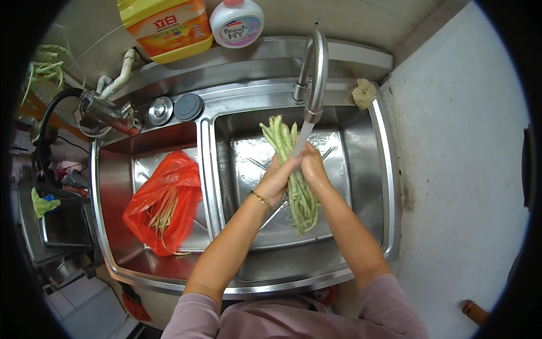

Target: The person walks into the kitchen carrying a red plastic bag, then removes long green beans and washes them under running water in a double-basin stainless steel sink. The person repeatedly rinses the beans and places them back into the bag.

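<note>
A bundle of long green beans point(302, 203) hangs over the right basin point(245, 229) of a stainless steel double sink. My left hand point(277, 173) grips the bundle around its middle from the left. From the right, my right hand point(313, 167) presses against the same beans; its fingertips are partly hidden behind the water and the other hand. Water point(304, 137) runs from the curved faucet point(318, 80) onto the beans and my hands. The cut ends point toward the faucet, while the looped ends droop toward me.
In the left basin point(114, 169), a red plastic bag point(163, 182) holds more long beans point(165, 214). A yellow detergent jug point(171, 31) and a white bottle point(237, 25) stand behind the sink. A scrubbing pad point(364, 94) sits at the back right corner, near a white wall point(457, 148).
</note>
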The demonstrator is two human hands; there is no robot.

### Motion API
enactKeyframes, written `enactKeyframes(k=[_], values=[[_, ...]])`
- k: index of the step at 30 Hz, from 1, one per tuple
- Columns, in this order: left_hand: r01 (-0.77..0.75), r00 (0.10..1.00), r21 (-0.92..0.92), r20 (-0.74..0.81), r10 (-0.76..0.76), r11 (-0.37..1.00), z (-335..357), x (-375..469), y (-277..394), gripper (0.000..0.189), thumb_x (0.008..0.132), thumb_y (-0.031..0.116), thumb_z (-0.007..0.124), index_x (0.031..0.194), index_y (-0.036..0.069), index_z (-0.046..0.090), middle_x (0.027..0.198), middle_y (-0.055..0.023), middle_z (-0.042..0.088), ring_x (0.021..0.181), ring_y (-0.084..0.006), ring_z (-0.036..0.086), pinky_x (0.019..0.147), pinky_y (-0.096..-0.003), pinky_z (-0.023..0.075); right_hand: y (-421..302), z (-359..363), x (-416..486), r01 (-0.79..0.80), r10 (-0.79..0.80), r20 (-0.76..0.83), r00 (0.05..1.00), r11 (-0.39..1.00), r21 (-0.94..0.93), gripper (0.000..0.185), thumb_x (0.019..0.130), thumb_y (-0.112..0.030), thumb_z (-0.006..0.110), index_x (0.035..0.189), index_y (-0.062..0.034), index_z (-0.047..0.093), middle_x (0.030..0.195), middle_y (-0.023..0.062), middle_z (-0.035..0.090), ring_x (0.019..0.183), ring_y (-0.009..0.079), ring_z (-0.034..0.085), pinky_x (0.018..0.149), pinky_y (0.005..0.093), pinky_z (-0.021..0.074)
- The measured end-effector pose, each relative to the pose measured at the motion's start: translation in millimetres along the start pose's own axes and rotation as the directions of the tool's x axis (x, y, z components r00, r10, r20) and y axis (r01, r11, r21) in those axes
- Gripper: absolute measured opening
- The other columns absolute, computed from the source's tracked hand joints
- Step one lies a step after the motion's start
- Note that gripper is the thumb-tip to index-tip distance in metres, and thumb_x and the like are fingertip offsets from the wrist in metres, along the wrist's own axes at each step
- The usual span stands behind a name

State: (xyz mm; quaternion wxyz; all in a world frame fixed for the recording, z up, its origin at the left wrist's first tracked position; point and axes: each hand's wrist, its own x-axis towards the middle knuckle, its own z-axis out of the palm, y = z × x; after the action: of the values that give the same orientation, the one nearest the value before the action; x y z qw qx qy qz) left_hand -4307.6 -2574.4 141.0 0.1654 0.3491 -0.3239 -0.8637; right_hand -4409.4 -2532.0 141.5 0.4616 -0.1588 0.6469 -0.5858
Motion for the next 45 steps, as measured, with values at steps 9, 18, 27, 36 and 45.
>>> enactKeyframes(k=[9, 18, 27, 36, 45], values=[[-0.049, 0.997, 0.371, 0.077, 0.022, 0.928, -1, -4, -19, 0.048, 0.071, 0.001, 0.065, 0.113, 0.001, 0.044, 0.098, -0.0083, 0.057, 0.091, -0.0175, 0.058, 0.08, -0.0299, 0.0481, -16, 13, 17, 0.083, -0.049, 0.112, 0.992, 0.943, -0.321, 0.046, 0.081, -0.035, 0.065, 0.108, -0.0003, 0.053, 0.091, 0.0075, 0.06, 0.085, 0.0191, 0.058, 0.075, 0.0299, 0.0462], [-0.073, 0.996, -0.137, 0.037, 0.079, 0.988, -15, 5, 24, 0.035, 0.081, 0.016, 0.063, 0.11, 0.0, 0.048, 0.095, -0.0107, 0.059, 0.083, -0.0188, 0.061, 0.075, -0.0309, 0.0523, -27, -25, -7, 0.118, 0.088, 0.482, 0.872, 0.917, -0.38, 0.055, 0.081, -0.037, 0.065, 0.117, 0.0018, 0.053, 0.103, 0.0137, 0.06, 0.099, 0.0194, 0.056, 0.086, 0.0286, 0.0428], [0.053, 0.992, -0.219, 0.122, -0.027, 0.974, -13, -1, 21, 0.038, 0.084, 0.023, 0.063, 0.114, 0.002, 0.051, 0.107, -0.008, 0.059, 0.097, -0.0173, 0.058, 0.085, -0.0315, 0.0486, -24, -29, -15, 0.18, 0.018, 0.404, 0.915, 0.877, -0.446, 0.037, 0.084, -0.031, 0.058, 0.101, 0.0019, 0.06, 0.088, 0.0077, 0.063, 0.079, 0.0142, 0.058, 0.074, 0.0274, 0.0451], [-0.02, 0.983, 0.065, 0.185, 0.007, 0.998, -6, -16, 15, 0.043, 0.078, 0.014, 0.068, 0.114, -0.002, 0.051, 0.103, -0.0099, 0.06, 0.095, -0.0157, 0.058, 0.085, -0.0289, 0.047, -27, -63, -38, -0.007, 0.179, 0.341, 0.923, 0.892, -0.452, 0.035, 0.08, -0.021, 0.069, 0.103, 0.0021, 0.058, 0.091, 0.0049, 0.062, 0.081, 0.0099, 0.056, 0.073, 0.0255, 0.0461], [0.038, 0.977, 0.028, 0.208, -0.043, 0.999, -25, -36, 40, 0.035, 0.078, 0.003, 0.061, 0.111, -0.003, 0.05, 0.099, -0.0086, 0.06, 0.089, -0.0154, 0.06, 0.079, -0.0292, 0.0497, -43, -42, -51, -0.03, 0.123, 0.403, 0.907, 0.972, -0.231, 0.032, 0.081, -0.018, 0.067, 0.102, 0.0019, 0.054, 0.087, 0.0036, 0.061, 0.076, 0.0099, 0.057, 0.071, 0.0247, 0.0462]])
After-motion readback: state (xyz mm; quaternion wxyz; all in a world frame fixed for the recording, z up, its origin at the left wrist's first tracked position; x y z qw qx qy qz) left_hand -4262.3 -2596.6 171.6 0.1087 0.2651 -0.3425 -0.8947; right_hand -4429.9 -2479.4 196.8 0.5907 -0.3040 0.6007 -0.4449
